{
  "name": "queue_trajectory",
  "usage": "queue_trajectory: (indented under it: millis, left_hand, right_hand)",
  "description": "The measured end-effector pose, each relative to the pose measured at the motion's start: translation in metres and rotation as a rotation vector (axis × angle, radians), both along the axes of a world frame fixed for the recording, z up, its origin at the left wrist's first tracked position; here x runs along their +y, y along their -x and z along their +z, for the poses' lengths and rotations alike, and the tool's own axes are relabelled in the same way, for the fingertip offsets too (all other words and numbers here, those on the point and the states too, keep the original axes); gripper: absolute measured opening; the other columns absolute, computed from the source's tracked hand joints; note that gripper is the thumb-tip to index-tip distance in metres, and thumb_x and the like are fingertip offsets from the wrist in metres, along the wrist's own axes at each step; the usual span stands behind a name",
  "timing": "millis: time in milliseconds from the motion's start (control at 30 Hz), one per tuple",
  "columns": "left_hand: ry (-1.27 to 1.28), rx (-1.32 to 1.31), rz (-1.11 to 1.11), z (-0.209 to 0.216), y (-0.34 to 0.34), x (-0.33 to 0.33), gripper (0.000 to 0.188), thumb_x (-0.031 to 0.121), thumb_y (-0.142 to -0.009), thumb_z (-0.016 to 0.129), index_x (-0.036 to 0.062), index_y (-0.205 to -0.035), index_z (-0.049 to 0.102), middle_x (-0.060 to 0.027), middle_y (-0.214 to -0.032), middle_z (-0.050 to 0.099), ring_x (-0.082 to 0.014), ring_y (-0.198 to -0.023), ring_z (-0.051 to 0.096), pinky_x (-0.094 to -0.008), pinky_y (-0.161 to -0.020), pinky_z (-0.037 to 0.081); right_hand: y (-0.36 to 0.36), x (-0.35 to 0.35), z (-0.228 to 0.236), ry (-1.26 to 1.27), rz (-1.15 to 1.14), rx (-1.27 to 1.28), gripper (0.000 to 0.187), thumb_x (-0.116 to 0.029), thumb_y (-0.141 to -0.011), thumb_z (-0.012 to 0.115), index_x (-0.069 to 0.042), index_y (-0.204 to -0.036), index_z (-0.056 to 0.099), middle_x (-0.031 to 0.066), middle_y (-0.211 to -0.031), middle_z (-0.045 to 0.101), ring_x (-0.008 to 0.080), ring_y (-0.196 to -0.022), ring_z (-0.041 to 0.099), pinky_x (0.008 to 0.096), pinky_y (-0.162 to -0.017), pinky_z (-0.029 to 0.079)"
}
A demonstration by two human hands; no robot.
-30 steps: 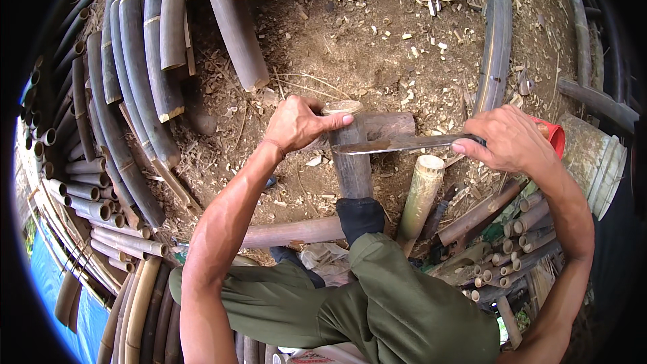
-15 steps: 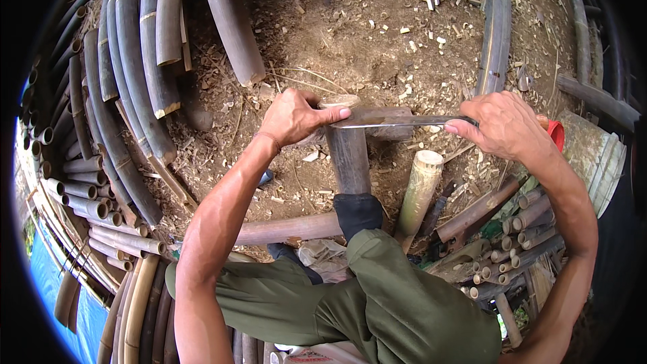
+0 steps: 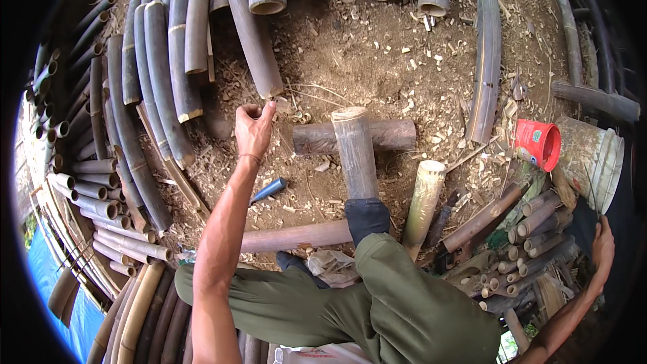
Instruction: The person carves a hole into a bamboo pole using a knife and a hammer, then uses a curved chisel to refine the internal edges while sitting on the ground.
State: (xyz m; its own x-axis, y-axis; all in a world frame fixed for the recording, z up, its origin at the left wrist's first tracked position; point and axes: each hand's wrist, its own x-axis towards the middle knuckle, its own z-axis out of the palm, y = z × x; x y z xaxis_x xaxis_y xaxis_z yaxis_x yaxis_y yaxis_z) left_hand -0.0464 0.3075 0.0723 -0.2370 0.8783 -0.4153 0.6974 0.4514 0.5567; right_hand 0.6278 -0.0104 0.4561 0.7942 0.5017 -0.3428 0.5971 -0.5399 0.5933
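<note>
At the far right my right hand [image 3: 602, 249] is closed around the end of a knife, whose narrow blade [image 3: 594, 189] shows almost edge-on against the pale bucket. My left hand [image 3: 252, 131] is loosely curled, with the thumb apart from the fingers and nothing visible in it. Its thumb tip comes close to the lower end of a long bamboo pole [image 3: 251, 34]; whether they touch I cannot tell. Between my hands a short bamboo piece [image 3: 357, 158] leans over a crosswise log [image 3: 394, 135]. My dark-covered foot [image 3: 368, 218] is against its near end.
A red tub [image 3: 529, 141] and the whitish bucket [image 3: 579, 155] stand at the right. A blue tapered object [image 3: 269, 189] lies on the chip-strewn ground. Bamboo lengths [image 3: 158, 74] line the left side; cut tubes [image 3: 532, 229] are stacked at right. One pale bamboo tube [image 3: 424, 202] stands tilted.
My right hand has swung far right and down with the knife, away from the bamboo piece. My left hand has let go of the blade and moved left. The red tub is now uncovered.
</note>
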Motion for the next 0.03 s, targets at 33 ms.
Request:
queue_trajectory:
  millis: [33]
  left_hand:
    - [0.000, 0.019, 0.019, -0.0117, 0.0047, 0.0022, 0.061, 0.048, -0.085, 0.070, -0.0002, -0.121, 0.057, -0.0211, -0.123, 0.061, -0.0332, -0.106, 0.062, -0.0389, -0.091, 0.049]
  right_hand:
    - [-0.0172, -0.0109, -0.0047, 0.077, -0.057, -0.020, 0.046, -0.031, -0.103, 0.047, -0.009, -0.143, 0.044, 0.0211, -0.129, 0.060, 0.0341, -0.125, 0.055, 0.0424, -0.102, 0.042]
